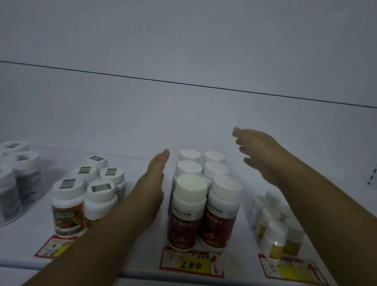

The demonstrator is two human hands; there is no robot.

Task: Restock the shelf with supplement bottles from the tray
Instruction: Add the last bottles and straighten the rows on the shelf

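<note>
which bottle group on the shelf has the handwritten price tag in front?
The red-labelled bottles between the two hands: their price tag has "200" handwritten on its yellow patch. The other groups' tags show no legible handwriting.

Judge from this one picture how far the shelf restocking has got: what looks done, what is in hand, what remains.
Done: six red-labelled bottles stand in two rows on the shelf behind the 200 price tag.

In hand: nothing. The left hand lies flat beside that block; the right hand hovers open above it.

Left: cannot be judged, since no tray shows.
</note>
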